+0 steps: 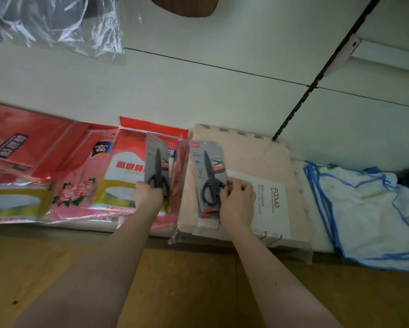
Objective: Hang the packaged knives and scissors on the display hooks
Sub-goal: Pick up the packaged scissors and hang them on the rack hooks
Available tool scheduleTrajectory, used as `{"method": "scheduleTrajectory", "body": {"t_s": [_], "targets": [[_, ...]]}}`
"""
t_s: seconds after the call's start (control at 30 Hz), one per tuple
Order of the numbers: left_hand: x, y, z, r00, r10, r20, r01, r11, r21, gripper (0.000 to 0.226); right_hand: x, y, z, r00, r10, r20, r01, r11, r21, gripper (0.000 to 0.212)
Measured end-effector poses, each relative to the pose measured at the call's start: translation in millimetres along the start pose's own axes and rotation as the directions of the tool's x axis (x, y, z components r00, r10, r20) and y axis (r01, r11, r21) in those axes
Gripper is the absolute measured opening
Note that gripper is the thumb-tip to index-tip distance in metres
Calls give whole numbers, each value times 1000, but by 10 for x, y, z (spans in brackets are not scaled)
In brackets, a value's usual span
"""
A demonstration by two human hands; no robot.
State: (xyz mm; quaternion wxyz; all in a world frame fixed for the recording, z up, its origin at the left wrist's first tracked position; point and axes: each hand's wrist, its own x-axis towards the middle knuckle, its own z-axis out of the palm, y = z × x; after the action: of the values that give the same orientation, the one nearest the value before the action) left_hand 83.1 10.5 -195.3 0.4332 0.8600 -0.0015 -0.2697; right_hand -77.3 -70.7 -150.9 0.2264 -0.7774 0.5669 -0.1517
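Left hand: the left hand (pixel 148 194) is closed around the lower end of a scissors pack (pixel 156 165), at the handle end, holding it upright in front of the red bags.
Right hand: the right hand (pixel 237 202) pinches the right edge of a second scissors pack (pixel 207 178) with fingers curled, near the black handles; more cards of the same kind seem to lie stacked under it.
Scissors packs: each is a grey card with a red strip at the top and black scissors on it, blades pointing up toward the wall; the small print is too blurred to read, except "180" on the right one.
Foam mats: a clear bag (pixel 293 250) holds pink puzzle-edged foam mats (pixel 253 150); the right pack rests on it.
Mat label: a white paper insert (pixel 270 200) inside the bag reads "FOJO".
Red bags: clear bags (pixel 80 185) at the left hold red and pink goods with a peony picture and large Chinese characters.
Cloths: white cloths with blue edging (pixel 369 214) lie in a pile at the right.
Shelf: everything sits on a low white shelf (pixel 317 235) against a white wall panel (pixel 198 91), beside a black slotted rail (pixel 317 76).
Top left: a crumpled clear bag (pixel 56 22) hangs with something dark inside.
Floor: wood-look flooring (pixel 187 280).
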Motion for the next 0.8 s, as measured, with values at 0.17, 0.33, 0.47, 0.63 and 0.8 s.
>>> {"method": "scheduleTrajectory", "body": {"t_s": [0.17, 0.33, 0.47, 0.63, 0.8], "targets": [[-307, 260, -211, 996, 71, -57, -86, 940, -330, 24, -9, 8, 56, 999, -13, -32, 12, 999, -32, 24], [-849, 545, -143, 963, 169, 208, -40, 859, -510, 22, -18, -24, 12, 1000, -1, -20, 1, 1000, -32, 24], [-1099, 439, 88, 936, 145, 319, 0, 911, -413, 27, 1, 4, -10, 999, 28, 25, -30, 995, 100, 19], [-1105, 447, 222, 931, 72, 357, 45, 950, -308, 36, 21, 67, -67, 995, 51, 89, -84, 907, 412, 18], [-1156, 473, 263, 945, 105, 310, -118, 993, 25, 47, 65, 121, -288, 935, 170, 310, -344, 643, 684, 27]]}}
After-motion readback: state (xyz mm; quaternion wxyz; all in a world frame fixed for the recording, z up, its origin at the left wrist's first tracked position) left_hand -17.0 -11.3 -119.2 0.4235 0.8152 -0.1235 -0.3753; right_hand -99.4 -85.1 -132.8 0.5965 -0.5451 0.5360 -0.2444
